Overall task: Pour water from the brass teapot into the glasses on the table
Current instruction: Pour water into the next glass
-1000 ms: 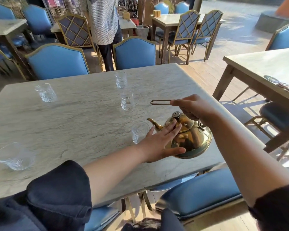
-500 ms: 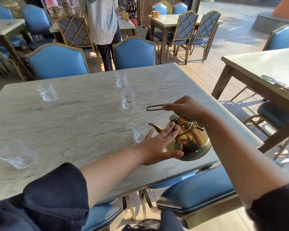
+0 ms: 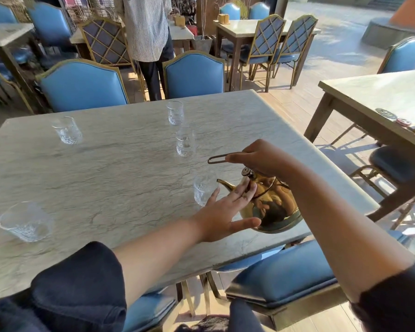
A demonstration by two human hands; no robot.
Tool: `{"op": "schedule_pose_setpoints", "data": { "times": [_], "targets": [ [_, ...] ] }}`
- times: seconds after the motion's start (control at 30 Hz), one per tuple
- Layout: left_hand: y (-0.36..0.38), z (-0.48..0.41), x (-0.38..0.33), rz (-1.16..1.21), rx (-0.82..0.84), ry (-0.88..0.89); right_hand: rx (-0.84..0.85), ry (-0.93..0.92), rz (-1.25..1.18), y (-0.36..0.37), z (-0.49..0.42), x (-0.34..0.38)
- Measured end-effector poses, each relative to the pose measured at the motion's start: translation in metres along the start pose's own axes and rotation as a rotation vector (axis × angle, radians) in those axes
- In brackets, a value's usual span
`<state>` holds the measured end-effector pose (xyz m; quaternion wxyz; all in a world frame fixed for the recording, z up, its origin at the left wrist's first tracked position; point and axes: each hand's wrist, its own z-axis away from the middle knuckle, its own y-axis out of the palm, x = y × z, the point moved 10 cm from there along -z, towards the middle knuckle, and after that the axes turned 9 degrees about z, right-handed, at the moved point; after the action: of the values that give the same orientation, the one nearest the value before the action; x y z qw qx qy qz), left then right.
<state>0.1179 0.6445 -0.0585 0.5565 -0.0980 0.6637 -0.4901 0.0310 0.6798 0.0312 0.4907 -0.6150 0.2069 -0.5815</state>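
A long grey-veined stone bench point(image 3: 94, 178) is seen filling most of the view, with blue upholstered chairs point(image 3: 82, 86) drawn up along its far edge and another blue seat point(image 3: 283, 274) tucked under the near right corner. The brass teapot point(image 3: 271, 207) is held above the near right part of the bench, tipped forward so that its spout is brought just beside the rim of the nearest glass point(image 3: 204, 191). The right hand point(image 3: 259, 156) is closed around the thin wire handle, one end of which is seen projecting past the fingers. The left hand point(image 3: 225, 212) is spread open, fingers laid flat against the teapot's near flank below the lid knob, thumb extended under the body. No stream of water can be made out at the spout. Four more glasses are noted: a wide one point(image 3: 25, 221) near the left front edge, one point(image 3: 67, 130) at the far left, one point(image 3: 186, 143) near the middle, and one point(image 3: 175, 113) just beyond it toward the far edge. Dark sleeves point(image 3: 82, 288) are pushed up both forearms.
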Motion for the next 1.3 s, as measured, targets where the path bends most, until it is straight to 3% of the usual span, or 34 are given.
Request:
{"op": "schedule_pose_setpoints", "data": {
  "times": [1.3],
  "targets": [
    [-0.006, 0.014, 0.005, 0.079, -0.031, 0.016, 0.025, -0.013, 0.174, 0.01, -0.003, 0.029]
  ]
}}
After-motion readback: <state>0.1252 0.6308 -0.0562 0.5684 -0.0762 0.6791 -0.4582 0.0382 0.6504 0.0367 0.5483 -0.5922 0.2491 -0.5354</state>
